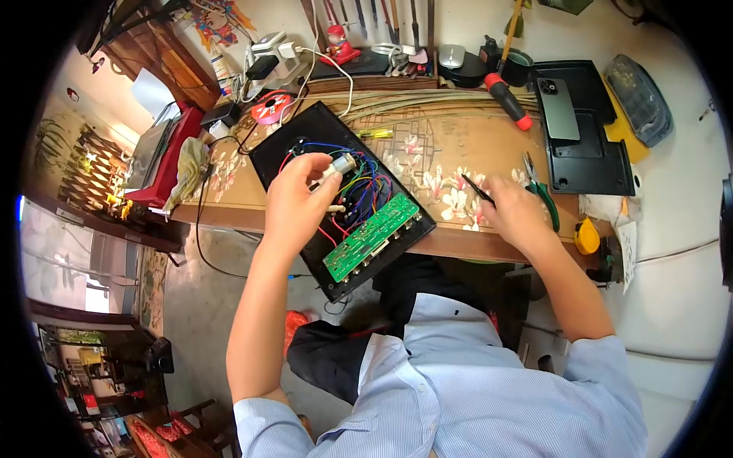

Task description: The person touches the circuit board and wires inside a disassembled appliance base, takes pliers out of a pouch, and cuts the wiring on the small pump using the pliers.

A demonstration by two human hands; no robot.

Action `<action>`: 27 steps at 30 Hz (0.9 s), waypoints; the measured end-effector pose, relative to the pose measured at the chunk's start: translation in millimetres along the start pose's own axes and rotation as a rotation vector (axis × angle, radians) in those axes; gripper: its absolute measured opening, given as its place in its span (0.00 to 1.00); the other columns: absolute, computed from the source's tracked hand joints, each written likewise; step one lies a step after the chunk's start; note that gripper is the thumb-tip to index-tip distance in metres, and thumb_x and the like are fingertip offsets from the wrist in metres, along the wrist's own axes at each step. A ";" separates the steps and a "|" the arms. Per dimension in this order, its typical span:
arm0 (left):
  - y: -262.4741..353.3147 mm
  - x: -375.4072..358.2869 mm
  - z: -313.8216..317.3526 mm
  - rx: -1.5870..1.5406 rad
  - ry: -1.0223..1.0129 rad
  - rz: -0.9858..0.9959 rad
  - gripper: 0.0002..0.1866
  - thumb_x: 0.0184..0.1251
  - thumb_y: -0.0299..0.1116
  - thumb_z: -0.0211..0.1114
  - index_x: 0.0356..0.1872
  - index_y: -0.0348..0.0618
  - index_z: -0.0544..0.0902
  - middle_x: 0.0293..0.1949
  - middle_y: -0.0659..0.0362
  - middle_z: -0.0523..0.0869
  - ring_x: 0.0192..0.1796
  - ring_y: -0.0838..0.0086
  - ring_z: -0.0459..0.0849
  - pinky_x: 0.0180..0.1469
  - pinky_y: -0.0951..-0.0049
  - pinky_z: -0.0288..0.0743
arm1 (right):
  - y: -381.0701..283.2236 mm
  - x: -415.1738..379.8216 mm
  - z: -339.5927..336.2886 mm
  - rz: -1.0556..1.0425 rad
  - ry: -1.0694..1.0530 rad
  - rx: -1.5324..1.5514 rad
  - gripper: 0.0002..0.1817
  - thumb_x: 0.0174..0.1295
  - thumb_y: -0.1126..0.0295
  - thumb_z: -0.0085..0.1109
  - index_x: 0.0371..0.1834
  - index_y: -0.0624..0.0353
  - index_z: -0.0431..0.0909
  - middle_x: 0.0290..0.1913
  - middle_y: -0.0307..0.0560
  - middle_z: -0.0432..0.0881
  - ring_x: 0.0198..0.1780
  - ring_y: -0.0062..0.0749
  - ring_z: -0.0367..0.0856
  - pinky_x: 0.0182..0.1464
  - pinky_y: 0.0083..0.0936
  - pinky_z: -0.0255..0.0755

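Note:
My left hand [303, 191] pinches a small silver and white motor-like part [341, 165] over a black panel [286, 145]. The panel lies tilted on the table and overhangs its front edge. Coloured wires [374, 187] run across it, and a green circuit board [372, 238] sits along its lower right side. To the right, my right hand [518, 210] is closed around a thin black tool [478, 188], whose tip points up and left over the flowered table top. Green-handled pliers [544, 197] lie just beyond my right hand.
A red and black screwdriver [508, 101] lies behind my right hand. Farther right are a black tray [588, 156] with a phone [558, 109] and a yellow tape measure [586, 236]. A red tape roll [272, 107] and white cables stand at the back left.

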State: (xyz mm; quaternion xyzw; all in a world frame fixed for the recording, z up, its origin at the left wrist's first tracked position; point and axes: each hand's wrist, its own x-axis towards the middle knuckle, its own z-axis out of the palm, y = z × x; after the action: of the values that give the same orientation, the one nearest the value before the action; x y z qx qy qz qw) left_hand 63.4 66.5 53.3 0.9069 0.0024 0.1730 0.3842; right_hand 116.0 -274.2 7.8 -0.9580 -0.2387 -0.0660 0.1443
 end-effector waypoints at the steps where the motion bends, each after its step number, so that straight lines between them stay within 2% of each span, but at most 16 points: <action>1: -6.4 6.2 3.5 0.094 -0.004 0.012 0.17 0.64 0.34 0.71 0.50 0.35 0.84 0.44 0.51 0.88 0.45 0.65 0.88 0.50 0.66 0.80 | 3.5 1.0 1.8 0.020 -0.023 -0.006 0.13 0.59 0.67 0.63 0.45 0.60 0.78 0.42 0.55 0.84 0.49 0.50 0.83 0.50 0.42 0.77; 3: -12.6 16.2 11.7 0.185 -0.017 0.029 0.18 0.63 0.34 0.71 0.51 0.35 0.84 0.45 0.52 0.88 0.46 0.66 0.87 0.52 0.67 0.80 | 9.2 -0.2 2.3 0.051 -0.048 -0.012 0.13 0.60 0.67 0.63 0.44 0.59 0.78 0.42 0.55 0.84 0.49 0.50 0.83 0.50 0.42 0.77; 5: -17.7 24.3 20.5 0.316 -0.049 0.093 0.19 0.63 0.39 0.68 0.50 0.37 0.85 0.48 0.49 0.87 0.53 0.55 0.84 0.58 0.59 0.76 | 12.6 -2.8 3.1 0.001 0.014 0.080 0.12 0.60 0.66 0.63 0.43 0.58 0.77 0.42 0.54 0.83 0.49 0.50 0.83 0.50 0.42 0.76; 6: -20.3 27.7 23.9 0.321 -0.054 0.094 0.19 0.63 0.39 0.68 0.50 0.37 0.85 0.48 0.49 0.87 0.53 0.55 0.84 0.58 0.59 0.76 | 16.4 -4.9 1.4 0.004 0.014 0.087 0.12 0.60 0.66 0.63 0.43 0.58 0.77 0.42 0.54 0.83 0.49 0.50 0.83 0.50 0.42 0.76; 8: -24.4 33.4 26.8 0.342 -0.137 0.080 0.20 0.63 0.40 0.66 0.51 0.38 0.85 0.48 0.48 0.87 0.55 0.53 0.83 0.60 0.58 0.75 | 28.9 -12.2 -9.8 -0.018 0.184 -0.019 0.12 0.61 0.65 0.63 0.43 0.59 0.77 0.42 0.53 0.81 0.48 0.50 0.81 0.49 0.42 0.76; 9: -24.1 35.5 26.1 0.355 -0.169 0.069 0.20 0.64 0.39 0.65 0.52 0.38 0.85 0.49 0.47 0.87 0.55 0.52 0.83 0.60 0.56 0.75 | 31.9 -19.1 -18.5 0.042 0.209 -0.018 0.14 0.61 0.61 0.64 0.41 0.59 0.77 0.40 0.52 0.78 0.47 0.50 0.79 0.49 0.43 0.75; 10: -24.8 36.1 25.8 0.365 -0.169 0.060 0.20 0.64 0.39 0.65 0.52 0.38 0.85 0.49 0.47 0.87 0.55 0.52 0.83 0.60 0.56 0.75 | 38.7 -27.2 -24.4 0.036 0.205 -0.007 0.14 0.61 0.61 0.64 0.41 0.59 0.77 0.40 0.52 0.78 0.47 0.50 0.79 0.49 0.43 0.75; 12: -27.9 35.4 26.1 0.440 -0.197 0.074 0.21 0.64 0.36 0.67 0.55 0.37 0.83 0.48 0.48 0.86 0.52 0.55 0.85 0.57 0.62 0.76 | 51.9 -42.1 -30.1 0.205 0.074 -0.181 0.17 0.59 0.58 0.67 0.40 0.60 0.77 0.42 0.52 0.78 0.47 0.51 0.79 0.49 0.44 0.75; 16: -32.8 36.6 27.5 0.458 -0.212 0.097 0.20 0.66 0.37 0.67 0.55 0.37 0.83 0.46 0.49 0.86 0.50 0.54 0.84 0.56 0.60 0.75 | 54.0 -52.2 -26.9 0.243 0.052 -0.179 0.18 0.57 0.58 0.69 0.39 0.61 0.79 0.45 0.54 0.79 0.48 0.52 0.79 0.50 0.45 0.75; 19: -25.7 36.3 25.0 0.481 -0.222 0.094 0.20 0.65 0.37 0.66 0.54 0.37 0.84 0.46 0.48 0.87 0.52 0.52 0.83 0.57 0.57 0.75 | 53.1 -53.3 -27.3 0.197 0.052 -0.182 0.18 0.55 0.59 0.69 0.39 0.63 0.80 0.50 0.57 0.79 0.50 0.53 0.79 0.51 0.45 0.76; 22: -22.4 37.1 22.3 0.498 -0.231 0.103 0.19 0.64 0.38 0.66 0.52 0.37 0.86 0.47 0.47 0.88 0.53 0.50 0.83 0.59 0.55 0.75 | 57.6 -52.6 -21.9 0.129 0.103 -0.254 0.18 0.55 0.60 0.68 0.39 0.65 0.82 0.52 0.60 0.78 0.50 0.55 0.79 0.52 0.46 0.76; 27: -28.4 38.8 23.9 0.462 -0.234 0.108 0.19 0.64 0.37 0.67 0.52 0.37 0.86 0.48 0.48 0.88 0.53 0.51 0.83 0.59 0.55 0.75 | 60.0 -49.3 -12.8 0.231 0.129 -0.159 0.16 0.58 0.65 0.61 0.42 0.68 0.80 0.52 0.62 0.78 0.51 0.59 0.79 0.54 0.47 0.75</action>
State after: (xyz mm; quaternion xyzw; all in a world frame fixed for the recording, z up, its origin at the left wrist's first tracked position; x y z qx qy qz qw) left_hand 111.0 75.2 30.2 0.9832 -0.0510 0.0823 0.1550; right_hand 100.7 -350.4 -4.4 -0.9813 -0.1112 -0.1292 0.0899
